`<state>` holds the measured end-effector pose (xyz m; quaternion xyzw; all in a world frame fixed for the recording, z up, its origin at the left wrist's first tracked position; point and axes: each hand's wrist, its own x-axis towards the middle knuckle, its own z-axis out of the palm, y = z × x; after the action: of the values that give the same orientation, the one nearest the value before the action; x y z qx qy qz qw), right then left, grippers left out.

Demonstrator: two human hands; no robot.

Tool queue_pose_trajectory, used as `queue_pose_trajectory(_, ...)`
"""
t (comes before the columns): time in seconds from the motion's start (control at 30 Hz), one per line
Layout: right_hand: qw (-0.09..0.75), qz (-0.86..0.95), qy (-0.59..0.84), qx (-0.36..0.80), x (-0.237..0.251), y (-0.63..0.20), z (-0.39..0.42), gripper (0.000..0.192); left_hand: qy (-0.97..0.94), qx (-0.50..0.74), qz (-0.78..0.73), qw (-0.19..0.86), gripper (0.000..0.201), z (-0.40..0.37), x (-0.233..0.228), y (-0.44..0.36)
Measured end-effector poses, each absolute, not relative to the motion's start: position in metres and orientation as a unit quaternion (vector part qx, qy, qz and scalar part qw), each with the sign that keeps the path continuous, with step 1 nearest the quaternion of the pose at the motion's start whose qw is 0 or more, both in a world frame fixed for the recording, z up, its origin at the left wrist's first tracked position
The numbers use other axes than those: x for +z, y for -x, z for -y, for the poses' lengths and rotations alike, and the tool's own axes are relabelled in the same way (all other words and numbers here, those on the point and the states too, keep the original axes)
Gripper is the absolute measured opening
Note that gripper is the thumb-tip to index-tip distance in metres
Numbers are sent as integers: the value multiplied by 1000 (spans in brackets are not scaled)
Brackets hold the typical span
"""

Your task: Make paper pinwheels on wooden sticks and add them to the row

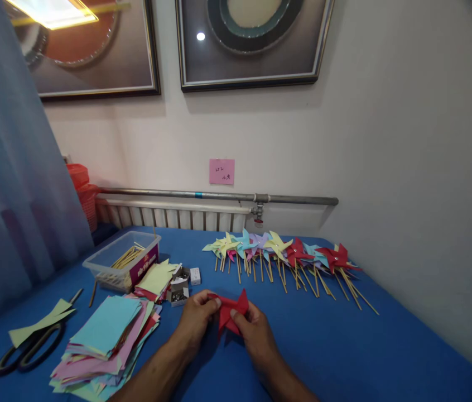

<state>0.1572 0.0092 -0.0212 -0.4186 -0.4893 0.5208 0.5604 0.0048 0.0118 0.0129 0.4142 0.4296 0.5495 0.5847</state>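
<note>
A red paper pinwheel (228, 314) is held between both hands above the blue tabletop. My left hand (197, 317) pinches its left side between thumb and fingers. On the opposite side my right hand (256, 333) grips the paper, the thumb pressed on its face near the middle. No stick shows on this pinwheel. Just beyond my left hand are two small open boxes of metal pins (179, 297) and a small white box (194, 276). A stack of coloured paper sheets (106, 329) lies left of my left forearm.
Finished pinwheels on sticks (278, 245) lie in a row at the back right. A clear plastic tub (121, 245) holds wooden sticks. Scissors (30, 349) lie at far left under a pale green paper strip (41, 324). A radiator (169, 216) stands behind the blue table (336, 357).
</note>
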Motion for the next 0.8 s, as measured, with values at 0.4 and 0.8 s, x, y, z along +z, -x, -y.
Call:
queue_pose_trajectory(0.4, 559, 475, 394, 554, -15, -156, -7, 40, -413, 550, -424, 590, 53, -7, 19, -5)
queue_pose_trajectory(0.8, 560, 479, 419, 531, -21, -157, -10, 34, -431, 574, -470, 513, 43, -13, 20, 2)
